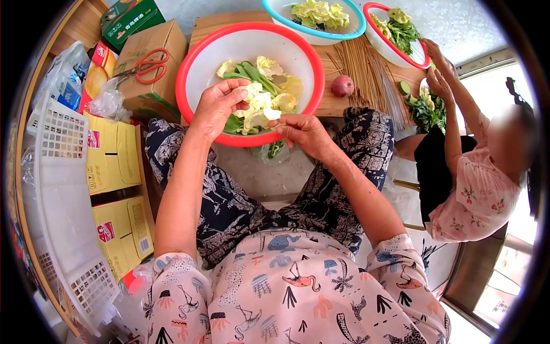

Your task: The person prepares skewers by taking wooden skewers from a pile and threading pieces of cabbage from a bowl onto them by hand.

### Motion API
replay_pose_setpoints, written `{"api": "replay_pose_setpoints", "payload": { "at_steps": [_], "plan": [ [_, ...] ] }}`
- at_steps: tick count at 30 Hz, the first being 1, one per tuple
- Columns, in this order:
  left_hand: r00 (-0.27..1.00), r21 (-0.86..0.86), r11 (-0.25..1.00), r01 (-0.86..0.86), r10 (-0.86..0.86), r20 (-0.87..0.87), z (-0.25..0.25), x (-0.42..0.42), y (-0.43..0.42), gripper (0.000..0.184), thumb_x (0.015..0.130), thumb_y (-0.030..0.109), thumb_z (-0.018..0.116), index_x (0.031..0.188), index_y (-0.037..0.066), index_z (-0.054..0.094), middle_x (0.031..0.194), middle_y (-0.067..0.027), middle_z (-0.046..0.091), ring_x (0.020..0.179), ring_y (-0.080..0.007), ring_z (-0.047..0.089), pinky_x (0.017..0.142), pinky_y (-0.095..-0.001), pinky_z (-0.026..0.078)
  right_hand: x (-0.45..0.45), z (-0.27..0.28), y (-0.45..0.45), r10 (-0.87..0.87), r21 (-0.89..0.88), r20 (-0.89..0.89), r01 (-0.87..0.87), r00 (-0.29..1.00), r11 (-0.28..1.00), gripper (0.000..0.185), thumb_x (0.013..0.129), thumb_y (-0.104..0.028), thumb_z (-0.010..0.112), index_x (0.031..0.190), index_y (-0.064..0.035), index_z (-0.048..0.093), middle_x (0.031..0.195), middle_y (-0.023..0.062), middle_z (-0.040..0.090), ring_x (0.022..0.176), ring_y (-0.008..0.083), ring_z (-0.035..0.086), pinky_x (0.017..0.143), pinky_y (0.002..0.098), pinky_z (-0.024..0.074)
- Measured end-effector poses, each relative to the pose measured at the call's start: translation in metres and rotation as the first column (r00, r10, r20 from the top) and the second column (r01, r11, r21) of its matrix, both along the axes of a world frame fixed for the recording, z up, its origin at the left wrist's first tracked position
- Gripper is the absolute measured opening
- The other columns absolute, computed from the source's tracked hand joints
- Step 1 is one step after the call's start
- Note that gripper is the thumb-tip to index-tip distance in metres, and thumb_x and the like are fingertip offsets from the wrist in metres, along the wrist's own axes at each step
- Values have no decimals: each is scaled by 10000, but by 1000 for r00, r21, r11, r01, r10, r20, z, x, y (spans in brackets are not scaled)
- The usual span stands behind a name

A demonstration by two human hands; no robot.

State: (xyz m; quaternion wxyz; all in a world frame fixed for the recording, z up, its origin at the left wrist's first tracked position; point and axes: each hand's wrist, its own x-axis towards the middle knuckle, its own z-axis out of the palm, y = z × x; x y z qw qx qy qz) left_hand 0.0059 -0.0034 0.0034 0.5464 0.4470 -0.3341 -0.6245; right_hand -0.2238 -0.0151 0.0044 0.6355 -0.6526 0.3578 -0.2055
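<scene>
My left hand [222,106] is closed on a crinkled pale yellow-green cabbage leaf [259,108], held over the near side of a white basin with a red rim [195,63]. Just right of the leaf, my right hand [306,135] is pinched at the basin's near rim. A thin pale stick, which looks like a bamboo skewer [277,125], shows at its fingertips and points at the leaf; its far end is hidden. Inside the basin lie more cabbage leaves [269,67] and green leafy stalks [247,73].
Bamboo skewers [361,69] and a red onion [342,86] lie on the wooden table [220,23]. Behind stand a blue-rimmed basin [358,28] and another red-rimmed basin [421,64]. A co-worker [470,189] sits at right. Left are orange-handled scissors [152,66] on a cardboard box [157,94].
</scene>
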Motion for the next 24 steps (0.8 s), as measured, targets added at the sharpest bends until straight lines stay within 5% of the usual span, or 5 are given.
{"api": "replay_pose_setpoints", "payload": {
  "at_steps": [24],
  "plan": [
    [999, -78, 997, 2, -6, -51, 3, -9, 2, 303, 866, 111, 606, 1148, 23, 538, 976, -31, 590, 824, -98, 573, 746, -248, 484, 1, -4, -4, -26, 50, 28, 25, 999, 998, 181, 904, -92, 547, 1038, -20, 644, 635, -46, 504, 560, 31, 452, 550, 178, 398]
  ]
}}
